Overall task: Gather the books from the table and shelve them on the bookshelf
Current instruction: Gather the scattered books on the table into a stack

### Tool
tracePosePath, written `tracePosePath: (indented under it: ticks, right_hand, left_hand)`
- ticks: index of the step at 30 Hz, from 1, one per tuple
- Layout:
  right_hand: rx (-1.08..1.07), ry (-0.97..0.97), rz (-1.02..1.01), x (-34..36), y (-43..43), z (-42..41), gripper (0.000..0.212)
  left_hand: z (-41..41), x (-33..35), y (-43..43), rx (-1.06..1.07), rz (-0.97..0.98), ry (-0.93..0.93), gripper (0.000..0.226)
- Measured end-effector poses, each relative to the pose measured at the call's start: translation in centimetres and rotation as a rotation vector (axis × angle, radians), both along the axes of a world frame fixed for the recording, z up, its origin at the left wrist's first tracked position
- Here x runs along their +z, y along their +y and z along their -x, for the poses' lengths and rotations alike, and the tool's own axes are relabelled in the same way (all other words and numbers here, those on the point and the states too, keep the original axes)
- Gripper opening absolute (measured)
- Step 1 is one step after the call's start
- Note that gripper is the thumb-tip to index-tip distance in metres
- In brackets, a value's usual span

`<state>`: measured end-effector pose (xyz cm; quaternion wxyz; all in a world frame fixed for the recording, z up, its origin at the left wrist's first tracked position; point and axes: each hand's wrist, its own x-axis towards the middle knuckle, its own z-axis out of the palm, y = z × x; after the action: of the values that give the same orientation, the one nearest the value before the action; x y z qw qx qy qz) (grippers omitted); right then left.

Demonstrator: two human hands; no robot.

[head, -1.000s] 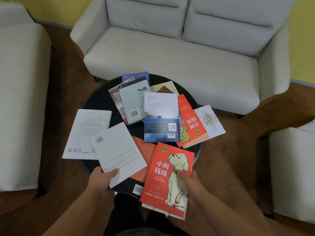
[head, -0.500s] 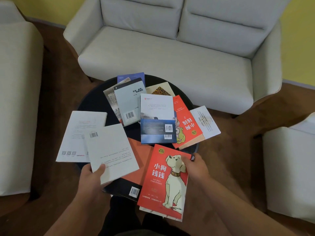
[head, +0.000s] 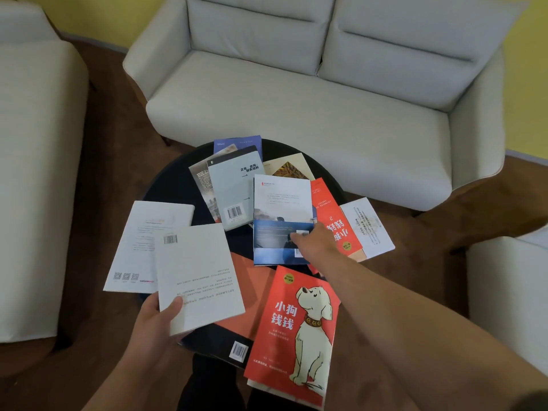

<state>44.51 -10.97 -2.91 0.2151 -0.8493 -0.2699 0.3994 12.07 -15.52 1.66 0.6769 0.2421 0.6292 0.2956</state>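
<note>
The left hand (head: 157, 318) grips the near corner of a white book (head: 197, 277), thumb on the cover, fingers hidden beneath. The right hand (head: 314, 241) reaches forward onto the blue-and-white book (head: 281, 215), its fingers across the lower blue band, though blur hides whether they press flat or pinch an edge; under the right forearm lies the red dog book (head: 296, 327), overhanging the round black table (head: 166, 188) toward the person; beyond the left hand a second white book (head: 145, 241) juts off the table's edge; further out the rest lie fanned and overlapping, so gathering looks barely begun and shelving not started; the bookshelf is out of view; the overlaps hide the full count, and a pale edge under the dog book may be another volume.
</note>
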Motion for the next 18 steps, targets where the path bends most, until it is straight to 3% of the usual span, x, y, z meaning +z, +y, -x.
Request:
tracePosePath:
  ticks: [5,11,15,18]
  right_hand:
    - [-0.158,0.056,0.022,-1.3,1.3,-0.3,0.057]
    - [-0.280,0.305,-0.115,-1.5,1.5,-1.0,0.021]
    - [-0.198,0.479,-0.182,0.4,1.4,-1.5,0.033]
    - [-0.168,0.503,-0.213,2.1,0.9,-1.9,0.027]
  left_hand:
    - [1.1,-1.1,0.1,-0.022,-0.001,-0.015,0.035]
    - [1.4,-0.9,0.3,-0.006,0.011,-0.064,0.041]
    - [1.6,-0.4,0.3,-0.027,0.004,-0.079,0.045]
    - [1.8,0.5,0.2,-0.060,-0.019,-0.081,0.044]
